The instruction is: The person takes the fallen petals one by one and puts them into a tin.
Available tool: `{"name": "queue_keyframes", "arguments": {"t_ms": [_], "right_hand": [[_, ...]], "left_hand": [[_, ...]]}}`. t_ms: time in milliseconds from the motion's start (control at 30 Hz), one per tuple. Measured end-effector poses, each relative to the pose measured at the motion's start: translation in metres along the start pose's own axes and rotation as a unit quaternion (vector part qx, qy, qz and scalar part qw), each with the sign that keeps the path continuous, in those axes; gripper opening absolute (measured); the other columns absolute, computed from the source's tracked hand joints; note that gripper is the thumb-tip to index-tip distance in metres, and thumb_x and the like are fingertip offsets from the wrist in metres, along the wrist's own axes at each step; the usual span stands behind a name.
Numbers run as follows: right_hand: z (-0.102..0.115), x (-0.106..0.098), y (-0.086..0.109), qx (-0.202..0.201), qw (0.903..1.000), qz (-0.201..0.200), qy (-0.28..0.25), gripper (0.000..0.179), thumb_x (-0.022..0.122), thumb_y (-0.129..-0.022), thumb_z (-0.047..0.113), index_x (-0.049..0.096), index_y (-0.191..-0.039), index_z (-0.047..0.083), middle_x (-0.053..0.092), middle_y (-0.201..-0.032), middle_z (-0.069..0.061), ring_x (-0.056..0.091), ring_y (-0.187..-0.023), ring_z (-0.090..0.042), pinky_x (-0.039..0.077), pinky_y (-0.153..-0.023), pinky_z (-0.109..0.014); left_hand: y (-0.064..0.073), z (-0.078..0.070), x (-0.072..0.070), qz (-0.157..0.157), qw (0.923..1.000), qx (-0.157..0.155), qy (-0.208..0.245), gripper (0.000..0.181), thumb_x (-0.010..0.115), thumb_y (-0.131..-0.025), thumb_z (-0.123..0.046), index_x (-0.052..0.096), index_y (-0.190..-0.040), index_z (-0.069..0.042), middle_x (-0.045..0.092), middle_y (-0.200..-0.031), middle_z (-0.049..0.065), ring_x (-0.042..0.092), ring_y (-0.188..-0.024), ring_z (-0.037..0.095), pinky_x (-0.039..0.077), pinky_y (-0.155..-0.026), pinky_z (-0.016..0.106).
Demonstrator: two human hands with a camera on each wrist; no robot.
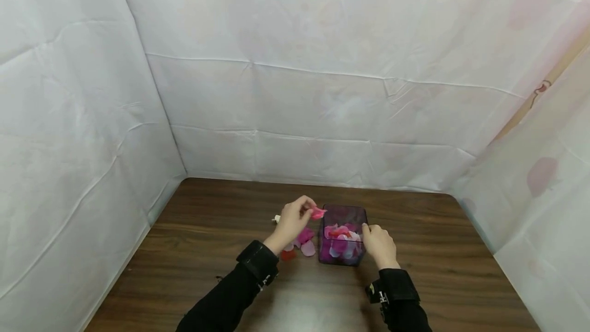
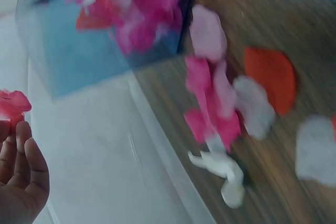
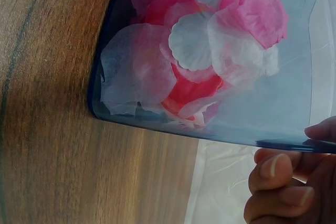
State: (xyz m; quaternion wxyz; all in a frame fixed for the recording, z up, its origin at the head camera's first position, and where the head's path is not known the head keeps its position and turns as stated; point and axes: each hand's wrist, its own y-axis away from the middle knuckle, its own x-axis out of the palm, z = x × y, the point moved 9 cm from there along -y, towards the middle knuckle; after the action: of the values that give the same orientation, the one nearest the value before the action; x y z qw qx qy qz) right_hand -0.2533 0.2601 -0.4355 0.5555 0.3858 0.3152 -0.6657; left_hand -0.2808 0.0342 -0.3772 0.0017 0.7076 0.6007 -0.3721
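A see-through purple box [image 1: 346,214] stands on the table with pink, red, white and purple petals [image 1: 341,233] inside. My right hand [image 1: 380,246] grips its right rim; in the right wrist view the thumb [image 3: 321,129] lies inside the edge and curled fingers outside. Just left of the box, my left hand [image 1: 291,222] pinches a pink petal [image 1: 318,213] between thumb and fingertips, above the table. Below that hand lie loose petals: a light pink one [image 1: 308,248], a red one [image 2: 270,80], whitish ones [image 2: 253,107] and a bright pink cluster [image 2: 207,98].
A small white curled piece [image 2: 226,174] lies beside the pink cluster. The brown wooden table [image 1: 207,229] is bordered by white cloth walls [image 1: 295,96] at the back, left and right.
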Motion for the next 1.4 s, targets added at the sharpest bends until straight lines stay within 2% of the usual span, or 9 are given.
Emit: {"name": "queue_keyframes", "arguments": {"t_ms": [167,300,467,733,933,1067,1200,1300,1400], "right_hand": [[0.0,0.001,0.0,0.004,1.0,0.003,-0.002,0.05,0.031,-0.098,0.03,0.062,-0.114,-0.005,0.06,-0.115,-0.031,0.057,-0.103,-0.05,0.047,-0.079,-0.058],[0.001,0.001,0.001,0.008,1.0,0.003,-0.003,0.05,0.031,-0.099,0.03,0.062,-0.115,-0.005,0.06,-0.116,-0.031,0.057,-0.103,-0.05,0.047,-0.079,-0.058],[0.002,-0.001,0.002,0.009,1.0,0.003,-0.003,0.05,0.031,-0.099,0.03,0.06,-0.117,-0.007,0.059,-0.117,-0.031,0.056,-0.104,-0.05,0.047,-0.08,-0.058],[0.0,-0.004,-0.001,0.006,1.0,-0.001,-0.003,0.051,0.031,-0.099,0.03,0.06,-0.119,-0.006,0.059,-0.119,-0.031,0.056,-0.105,-0.05,0.046,-0.082,-0.058],[0.001,-0.002,0.001,0.006,1.0,0.004,-0.004,0.05,0.032,-0.099,0.03,0.059,-0.119,-0.007,0.059,-0.119,-0.03,0.056,-0.106,-0.049,0.046,-0.084,-0.058],[0.002,0.001,0.002,0.01,0.9999,0.007,-0.003,0.05,0.032,-0.099,0.03,0.059,-0.119,-0.007,0.058,-0.12,-0.03,0.055,-0.107,-0.049,0.045,-0.085,-0.059],[0.002,0.003,0.001,0.005,1.0,0.005,0.0,0.051,0.031,-0.099,0.031,0.06,-0.118,-0.007,0.059,-0.119,-0.03,0.056,-0.107,-0.049,0.045,-0.085,-0.058],[0.001,0.002,0.0,0.006,1.0,0.003,-0.003,0.051,0.031,-0.099,0.031,0.06,-0.118,-0.007,0.059,-0.119,-0.03,0.056,-0.107,-0.049,0.045,-0.085,-0.058],[0.0,0.001,0.0,0.009,0.9999,0.005,-0.007,0.052,0.031,-0.099,0.031,0.059,-0.119,-0.008,0.058,-0.12,-0.03,0.055,-0.107,-0.049,0.045,-0.085,-0.058]], "left_hand": [[-0.003,-0.018,0.035,0.06,0.9956,0.043,-0.058,0.008,0.061,-0.091,-0.01,0.063,-0.099,-0.01,0.068,-0.082,0.001,0.054,-0.066,0.005,0.042,-0.06,0.016],[0.003,-0.03,0.059,0.116,0.9768,0.114,-0.139,0.011,0.06,-0.091,-0.013,0.066,-0.1,-0.012,0.069,-0.089,-0.001,0.056,-0.08,0.01,0.044,-0.073,0.019],[0.014,-0.031,0.064,0.138,0.9631,0.148,-0.178,0.017,0.057,-0.094,-0.019,0.068,-0.106,-0.015,0.062,-0.111,0.002,0.054,-0.102,0.018,0.045,-0.087,0.03],[0.012,0.019,0.037,0.075,0.9818,0.057,-0.165,0.034,0.049,-0.097,-0.032,0.053,-0.126,-0.014,0.049,-0.129,0.014,0.045,-0.122,0.035,0.04,-0.093,0.054],[0.025,0.067,0.027,0.059,0.9814,-0.019,-0.182,0.04,0.048,-0.097,-0.033,0.048,-0.129,-0.009,0.042,-0.135,0.027,0.038,-0.126,0.047,0.034,-0.092,0.067],[0.039,0.09,0.03,0.106,0.9719,-0.087,-0.192,0.048,0.053,-0.095,-0.026,0.041,-0.139,-0.008,0.023,-0.148,0.034,0.018,-0.135,0.056,0.021,-0.099,0.073],[0.052,0.111,0.036,0.162,0.9511,-0.134,-0.226,0.053,0.053,-0.094,-0.022,0.038,-0.144,-0.012,0.016,-0.151,0.031,0.011,-0.139,0.052,0.017,-0.105,0.07],[0.058,0.117,0.041,0.192,0.9391,-0.122,-0.257,0.05,0.055,-0.092,-0.018,0.044,-0.14,-0.009,0.028,-0.148,0.03,0.023,-0.137,0.049,0.026,-0.104,0.064],[0.057,0.113,0.041,0.172,0.9396,-0.077,-0.285,0.043,0.063,-0.084,-0.01,0.057,-0.127,-0.007,0.048,-0.135,0.024,0.045,-0.124,0.044,0.042,-0.094,0.057]]}}
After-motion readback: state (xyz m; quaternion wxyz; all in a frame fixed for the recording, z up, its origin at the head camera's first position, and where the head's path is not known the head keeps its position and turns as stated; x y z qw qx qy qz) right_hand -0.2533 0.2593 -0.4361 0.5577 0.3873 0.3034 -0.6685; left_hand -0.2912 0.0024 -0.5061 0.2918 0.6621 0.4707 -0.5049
